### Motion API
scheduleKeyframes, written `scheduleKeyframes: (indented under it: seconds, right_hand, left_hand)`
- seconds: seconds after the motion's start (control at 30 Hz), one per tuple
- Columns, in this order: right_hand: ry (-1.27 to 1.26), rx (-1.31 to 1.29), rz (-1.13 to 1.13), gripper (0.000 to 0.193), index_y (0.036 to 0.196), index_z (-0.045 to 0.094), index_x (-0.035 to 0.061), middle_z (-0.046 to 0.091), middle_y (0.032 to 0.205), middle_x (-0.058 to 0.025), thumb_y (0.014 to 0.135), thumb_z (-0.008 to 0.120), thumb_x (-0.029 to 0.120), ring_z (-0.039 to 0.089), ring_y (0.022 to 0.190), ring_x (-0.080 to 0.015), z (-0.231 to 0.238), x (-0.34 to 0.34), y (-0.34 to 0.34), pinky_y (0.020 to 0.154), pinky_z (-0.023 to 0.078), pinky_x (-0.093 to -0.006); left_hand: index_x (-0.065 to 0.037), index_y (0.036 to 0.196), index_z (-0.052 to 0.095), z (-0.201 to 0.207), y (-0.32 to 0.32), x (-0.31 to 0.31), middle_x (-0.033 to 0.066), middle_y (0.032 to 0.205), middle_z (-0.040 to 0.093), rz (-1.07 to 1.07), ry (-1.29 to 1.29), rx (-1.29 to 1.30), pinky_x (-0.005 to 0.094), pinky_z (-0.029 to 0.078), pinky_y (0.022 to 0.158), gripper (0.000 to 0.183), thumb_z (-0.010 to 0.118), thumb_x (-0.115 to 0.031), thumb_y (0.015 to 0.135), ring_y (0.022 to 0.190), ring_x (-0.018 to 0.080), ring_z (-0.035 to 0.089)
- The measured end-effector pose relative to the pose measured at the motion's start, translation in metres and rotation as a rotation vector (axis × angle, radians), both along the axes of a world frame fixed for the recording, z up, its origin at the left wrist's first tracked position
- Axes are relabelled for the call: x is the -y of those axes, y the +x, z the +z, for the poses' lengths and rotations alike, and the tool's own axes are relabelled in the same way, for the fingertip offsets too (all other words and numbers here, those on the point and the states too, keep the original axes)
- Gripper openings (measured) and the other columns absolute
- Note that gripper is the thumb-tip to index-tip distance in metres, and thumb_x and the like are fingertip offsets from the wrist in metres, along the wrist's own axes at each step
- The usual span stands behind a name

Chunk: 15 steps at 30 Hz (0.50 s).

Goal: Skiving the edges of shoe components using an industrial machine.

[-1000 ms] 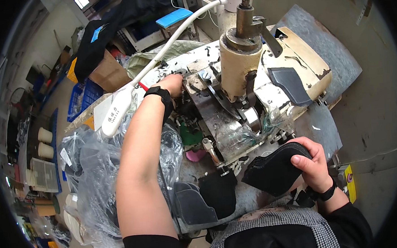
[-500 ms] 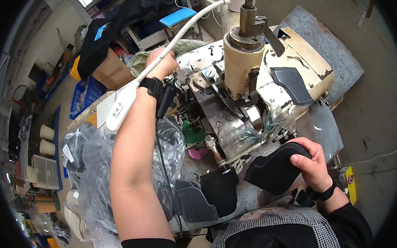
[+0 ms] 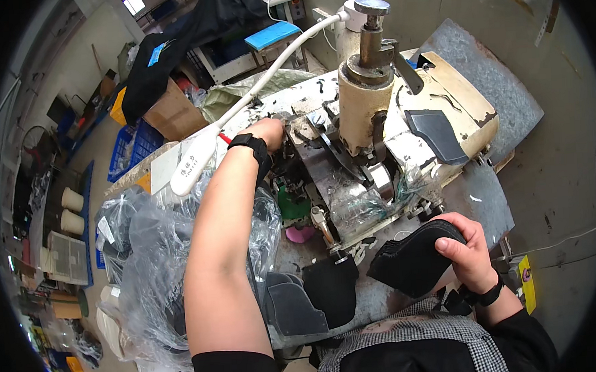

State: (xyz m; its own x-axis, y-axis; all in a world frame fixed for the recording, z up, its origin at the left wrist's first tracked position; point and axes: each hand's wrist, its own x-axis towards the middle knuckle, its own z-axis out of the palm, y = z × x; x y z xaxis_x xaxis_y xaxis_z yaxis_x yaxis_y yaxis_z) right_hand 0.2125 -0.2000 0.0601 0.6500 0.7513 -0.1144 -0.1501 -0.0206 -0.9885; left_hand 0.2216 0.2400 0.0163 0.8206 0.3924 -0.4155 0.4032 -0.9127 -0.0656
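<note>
Black pieces (image 3: 415, 261), a stacked bundle of dark cut material, sit at the near right edge of the table (image 3: 487, 203), held in the right hand (image 3: 466, 248), whose fingers pinch the stack with the thumb on top. To the near left, two more dark pieces (image 3: 314, 296) lie flat on the table, beside clear plastic bags (image 3: 147, 261) that hold more dark material. Farther off stands a worn cream machine (image 3: 375, 114) with a grey piece (image 3: 437, 135) on its top. The left hand (image 3: 268, 130) reaches into the machine's far left side; its fingers are hidden, so I cannot tell their state.
</note>
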Motion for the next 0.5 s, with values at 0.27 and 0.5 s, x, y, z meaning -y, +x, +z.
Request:
scheduleKeyframes:
  seconds: [0.27, 0.5]
  right_hand:
    - [0.063, 0.053, -0.053, 0.035, 0.113, 0.059, -0.0039, 0.066, 0.099, -0.0056, 0.085, 0.067, 0.016, 0.061, 0.091, -0.0113, 0.020, -0.007, 0.015, 0.083, 0.048, -0.0255]
    - [0.149, -0.007, -0.144, 0.031, 0.113, 0.060, -0.0002, 0.066, 0.095, -0.0029, 0.088, 0.065, 0.017, 0.061, 0.083, -0.0070, 0.015, -0.028, 0.029, 0.073, 0.048, -0.0213]
  left_hand:
    - [-0.001, 0.077, 0.069, 0.036, -0.045, 0.043, 0.0183, 0.074, 0.066, -0.001, 0.099, 0.786, 0.0395, 0.052, 0.067, 0.011, 0.072, -0.011, 0.072, 0.071, 0.0321, 0.066]
    - [-0.006, 0.096, 0.058, 0.070, -0.127, 0.171, 0.0164, 0.103, 0.061, -0.571, -0.357, 1.166, 0.0393, 0.050, 0.077, 0.045, 0.085, -0.024, 0.065, 0.092, 0.0309, 0.059]
